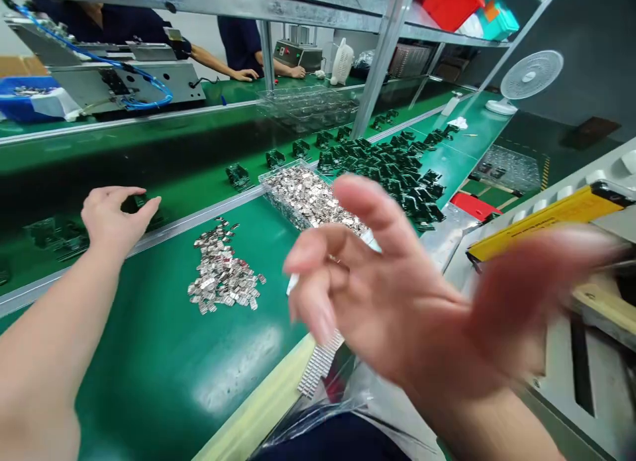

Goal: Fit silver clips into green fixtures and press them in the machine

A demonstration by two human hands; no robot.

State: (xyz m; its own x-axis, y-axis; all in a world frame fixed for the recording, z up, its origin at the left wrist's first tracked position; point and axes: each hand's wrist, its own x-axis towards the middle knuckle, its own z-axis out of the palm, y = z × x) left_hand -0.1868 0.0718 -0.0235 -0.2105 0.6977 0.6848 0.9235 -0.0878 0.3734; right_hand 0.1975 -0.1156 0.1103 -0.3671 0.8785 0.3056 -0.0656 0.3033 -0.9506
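Observation:
Over the belt on the left, my left hand (pixel 114 216) has its thumb and fingers around a small black part (pixel 134 203), which is mostly hidden by the fingers. My right hand (pixel 397 295) is raised close to the camera, palm showing, thumb spread wide and fingers loosely curled. Nothing shows in its grasp, and its thumb is blurred. Beneath its fingertips, a block of small metal pieces in rows (pixel 320 368) lies by the table's front edge. Between the hands, a loose heap of small silvery metal pieces (pixel 226 275) lies on the green table (pixel 163 368).
A clear tray (pixel 283 209) full of metal pieces stands behind my right hand, beside a pile of black parts (pixel 397 169). More black parts (pixel 238 176) sit along the green belt (pixel 199 150). A metal post (pixel 380 63) rises beyond. Across the belt are co-workers' hands (pixel 243 75) and a machine (pixel 129 83).

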